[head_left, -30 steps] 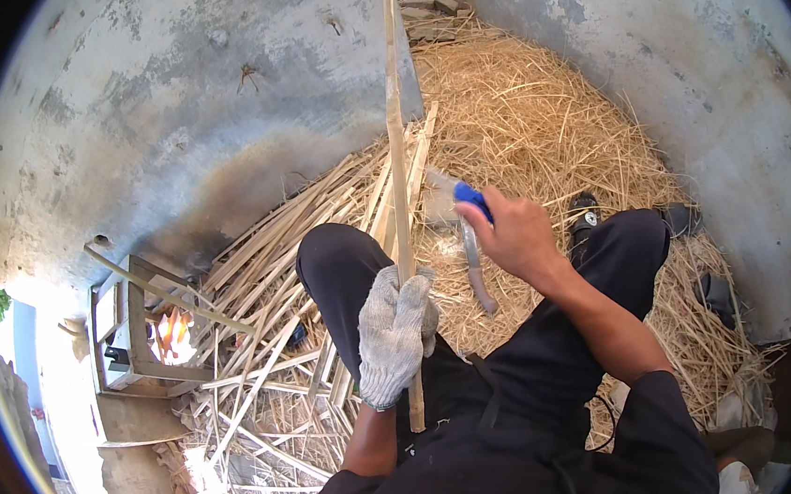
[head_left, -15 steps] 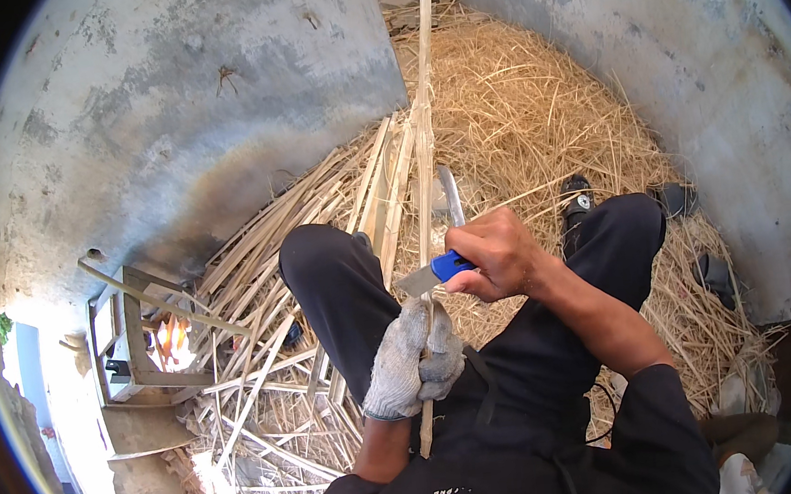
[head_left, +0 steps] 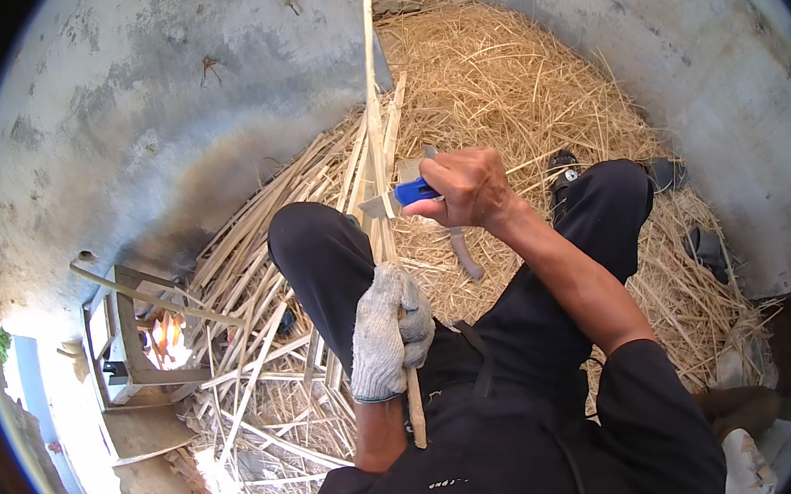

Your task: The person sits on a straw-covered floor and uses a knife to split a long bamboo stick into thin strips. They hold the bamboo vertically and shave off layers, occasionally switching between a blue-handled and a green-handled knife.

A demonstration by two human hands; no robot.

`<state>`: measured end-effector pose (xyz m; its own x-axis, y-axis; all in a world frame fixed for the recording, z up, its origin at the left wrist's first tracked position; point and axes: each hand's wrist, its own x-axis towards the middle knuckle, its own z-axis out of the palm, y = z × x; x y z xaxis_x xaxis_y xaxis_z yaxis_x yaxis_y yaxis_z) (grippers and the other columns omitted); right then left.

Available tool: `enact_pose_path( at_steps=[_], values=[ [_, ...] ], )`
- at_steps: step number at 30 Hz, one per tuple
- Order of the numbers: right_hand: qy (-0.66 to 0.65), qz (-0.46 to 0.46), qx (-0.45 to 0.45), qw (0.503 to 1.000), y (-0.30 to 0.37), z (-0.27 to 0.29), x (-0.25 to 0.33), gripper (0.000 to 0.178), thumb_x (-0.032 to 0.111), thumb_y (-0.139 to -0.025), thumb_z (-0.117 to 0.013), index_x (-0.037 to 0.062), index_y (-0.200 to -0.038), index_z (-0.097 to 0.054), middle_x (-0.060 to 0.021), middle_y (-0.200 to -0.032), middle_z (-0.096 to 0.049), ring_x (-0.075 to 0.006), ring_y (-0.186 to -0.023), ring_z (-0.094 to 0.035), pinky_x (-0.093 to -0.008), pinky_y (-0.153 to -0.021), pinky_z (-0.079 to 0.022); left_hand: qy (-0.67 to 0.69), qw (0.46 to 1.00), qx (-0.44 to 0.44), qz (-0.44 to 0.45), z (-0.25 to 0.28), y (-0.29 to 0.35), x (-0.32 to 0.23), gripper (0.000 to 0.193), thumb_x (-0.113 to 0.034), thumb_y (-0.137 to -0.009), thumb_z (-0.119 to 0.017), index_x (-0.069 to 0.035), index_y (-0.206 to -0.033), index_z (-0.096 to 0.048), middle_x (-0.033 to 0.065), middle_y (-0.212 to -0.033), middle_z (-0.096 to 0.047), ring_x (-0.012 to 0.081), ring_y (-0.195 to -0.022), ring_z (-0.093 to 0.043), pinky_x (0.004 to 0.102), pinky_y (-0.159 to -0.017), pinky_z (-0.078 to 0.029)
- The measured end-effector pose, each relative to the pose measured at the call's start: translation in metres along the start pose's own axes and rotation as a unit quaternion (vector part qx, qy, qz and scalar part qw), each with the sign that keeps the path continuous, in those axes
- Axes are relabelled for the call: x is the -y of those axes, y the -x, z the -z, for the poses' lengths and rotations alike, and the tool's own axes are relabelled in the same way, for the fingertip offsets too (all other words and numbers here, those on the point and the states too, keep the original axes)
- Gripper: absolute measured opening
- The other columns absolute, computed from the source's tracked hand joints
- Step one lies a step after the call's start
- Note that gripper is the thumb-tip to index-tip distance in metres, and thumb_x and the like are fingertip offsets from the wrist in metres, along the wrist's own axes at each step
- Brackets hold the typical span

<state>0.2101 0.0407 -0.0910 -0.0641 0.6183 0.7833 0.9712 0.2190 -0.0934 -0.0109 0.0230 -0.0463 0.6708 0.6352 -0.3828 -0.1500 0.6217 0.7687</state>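
A long, pale split strip, apparently bamboo (head_left: 376,136), runs from my lap up past the far edge of the straw. My left hand (head_left: 388,328), in a grey-white knitted work glove, is closed around its lower part, and the strip's end pokes out below the fist. Bare and closed, my right hand (head_left: 470,184) grips a blue-handled knife (head_left: 416,191). Its broad blade lies across the strip a little beyond the glove, touching it. Behind the right hand, a long tool (head_left: 464,255) lies on the straw, partly hidden.
Many split strips (head_left: 251,212) lie heaped at the left, and loose shavings (head_left: 511,58) cover the ground ahead. Grey walls (head_left: 166,98) curve around both sides. A wooden frame (head_left: 121,337) stands at left beside a bright orange patch. Dark footwear (head_left: 708,252) lies at right.
My right hand and the knife have moved farther from my body and leftward along the strip. My gloved left hand has shifted slightly up and left, and the strip's far end swung left.
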Motion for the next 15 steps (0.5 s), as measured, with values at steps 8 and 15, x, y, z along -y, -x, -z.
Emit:
enact_pose_path(
  at_steps=[8, 15],
  values=[
    [0.069, -0.387, -0.262, 0.881, -0.019, 0.088, -0.147, 0.06, 0.051, -0.104, -0.036, 0.0069, -0.066, -0.052, 0.0008, -0.051, -0.043, -0.0122, -0.044, -0.041, -0.0285, -0.042, -0.033, -0.009, 0.995, -0.101, 0.024, 0.045, 0.051, 0.008, 0.04, -0.042, -0.105, -0.04, -0.014, -0.077, -0.043, -0.0082, -0.046, -0.023, 0.0032, -0.03, -0.019, 0.021, -0.026, -0.013],
    [-0.259, -0.105, 0.044, 0.959, 0.008, 0.03, 0.008, 0.046, 0.046, -0.093, -0.061, 0.0055, -0.074, -0.055, -0.0084, -0.053, -0.05, -0.0233, -0.044, -0.053, -0.0371, -0.043, -0.041, -0.049, 0.999, -0.012, 0.003, 0.023, 0.028, -0.011, 0.03, -0.031, -0.105, -0.044, -0.006, -0.09, -0.052, -0.0019, -0.056, -0.039, 0.0048, -0.039, -0.029, 0.022, -0.034, -0.025]
  ],
)
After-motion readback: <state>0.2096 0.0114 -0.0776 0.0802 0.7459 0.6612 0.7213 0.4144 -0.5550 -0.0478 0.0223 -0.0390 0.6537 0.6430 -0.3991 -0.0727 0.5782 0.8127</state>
